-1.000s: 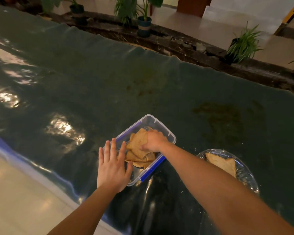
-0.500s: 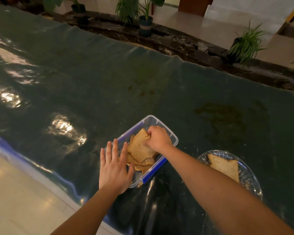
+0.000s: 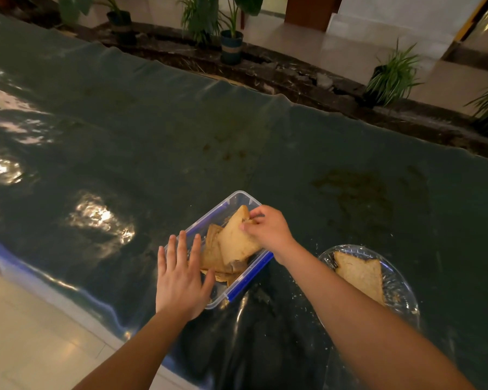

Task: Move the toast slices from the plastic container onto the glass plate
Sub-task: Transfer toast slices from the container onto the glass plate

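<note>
A clear plastic container (image 3: 231, 202) with blue clips sits near the table's front edge and holds several toast slices (image 3: 216, 256). My right hand (image 3: 268, 229) pinches the top toast slice (image 3: 235, 240) by its far corner and tilts it up above the others. My left hand (image 3: 179, 273) lies flat and open on the container's near left corner, fingers spread. To the right a glass plate (image 3: 400, 288) carries one toast slice (image 3: 361, 273); my right forearm crosses its left rim.
A dark green glossy sheet (image 3: 181, 136) covers the table, with crumbs near the plate. The table's front edge and pale floor tiles (image 3: 26, 333) lie at the lower left. Potted plants (image 3: 389, 77) stand along a ledge behind the table.
My right hand has closed on the top slice and lifted its far end, tilting it up out of the stack. My left hand stays on the container.
</note>
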Demonstrator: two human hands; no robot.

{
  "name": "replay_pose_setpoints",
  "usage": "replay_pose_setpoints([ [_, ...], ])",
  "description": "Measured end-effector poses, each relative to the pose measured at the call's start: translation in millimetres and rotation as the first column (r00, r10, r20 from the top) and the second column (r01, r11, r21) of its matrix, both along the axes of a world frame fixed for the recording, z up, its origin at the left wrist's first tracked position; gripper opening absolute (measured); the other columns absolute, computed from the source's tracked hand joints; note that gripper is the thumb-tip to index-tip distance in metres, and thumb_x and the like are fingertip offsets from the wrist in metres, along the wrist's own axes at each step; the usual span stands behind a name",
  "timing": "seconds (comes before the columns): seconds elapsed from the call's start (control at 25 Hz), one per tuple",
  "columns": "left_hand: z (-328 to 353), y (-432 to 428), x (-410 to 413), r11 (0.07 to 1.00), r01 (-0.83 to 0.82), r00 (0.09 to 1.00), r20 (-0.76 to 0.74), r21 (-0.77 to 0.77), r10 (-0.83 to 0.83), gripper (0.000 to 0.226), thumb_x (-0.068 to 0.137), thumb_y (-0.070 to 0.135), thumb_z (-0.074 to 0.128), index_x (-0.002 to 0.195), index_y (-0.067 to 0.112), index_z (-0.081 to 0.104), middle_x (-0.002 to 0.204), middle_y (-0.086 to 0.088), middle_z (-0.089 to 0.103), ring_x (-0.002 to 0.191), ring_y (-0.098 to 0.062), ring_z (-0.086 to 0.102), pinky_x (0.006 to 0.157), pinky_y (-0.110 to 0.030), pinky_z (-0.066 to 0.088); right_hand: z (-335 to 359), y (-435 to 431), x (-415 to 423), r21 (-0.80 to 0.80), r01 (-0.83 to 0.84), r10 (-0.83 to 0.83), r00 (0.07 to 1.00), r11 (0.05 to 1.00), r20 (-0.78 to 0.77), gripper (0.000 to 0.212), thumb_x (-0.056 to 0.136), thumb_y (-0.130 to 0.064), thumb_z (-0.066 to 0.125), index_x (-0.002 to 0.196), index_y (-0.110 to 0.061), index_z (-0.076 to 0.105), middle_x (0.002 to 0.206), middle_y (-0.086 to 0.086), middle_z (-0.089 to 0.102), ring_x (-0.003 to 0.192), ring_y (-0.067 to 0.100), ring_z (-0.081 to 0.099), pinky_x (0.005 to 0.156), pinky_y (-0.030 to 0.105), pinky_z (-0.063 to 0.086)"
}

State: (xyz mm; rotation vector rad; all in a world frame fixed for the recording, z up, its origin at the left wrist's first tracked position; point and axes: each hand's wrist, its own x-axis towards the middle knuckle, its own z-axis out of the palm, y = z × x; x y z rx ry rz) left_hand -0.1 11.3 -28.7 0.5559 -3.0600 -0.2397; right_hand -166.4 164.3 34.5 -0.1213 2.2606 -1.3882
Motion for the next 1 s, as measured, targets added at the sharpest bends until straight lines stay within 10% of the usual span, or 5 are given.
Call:
replay_pose_setpoints([
  [0.44,-4,-2,0,1.000,0.015,1.000,-0.008,-0.017,-0.015,0.076,0.093,0.061,0.022,0.157,0.021,0.018,0.166,-0.017,0.012,0.154,-0.035,0.002,0.123,-0.055,0.003,41,153,29,-0.388,0.443,-0.361,0.893,0.808,0.267,0.040,0.074,-0.015,0.079,0.112,-0.014,0.065,0.107,0.011,0.072,0.095,0.027,0.069,0.078,0.044,0.057],
  [0.76,-6,-3,0,0.999,0.020,1.000,0.004,-0.035,-0.020,0.078,0.091,0.062,0.023,0.157,0.020,0.016,0.166,-0.017,0.011,0.154,-0.034,0.002,0.123,-0.054,0.004,-17,264,83,-0.321,0.697,-0.561,0.711,0.641,0.424,0.053,0.068,-0.009,0.079,0.117,-0.003,0.060,0.108,0.019,0.071,0.092,0.030,0.070,0.063,0.035,0.060],
  [1.0,-2,1,0,1.000,0.007,1.000,0.017,-0.025,-0.007,0.080,0.090,0.063,0.019,0.158,0.021,0.015,0.167,-0.014,0.006,0.154,-0.032,-0.002,0.124,-0.052,0.001,-56,282,101,-0.188,0.743,-0.612,0.645,0.643,0.457,0.051,0.070,-0.009,0.079,0.117,-0.007,0.059,0.112,0.015,0.068,0.097,0.033,0.067,0.078,0.046,0.057],
])
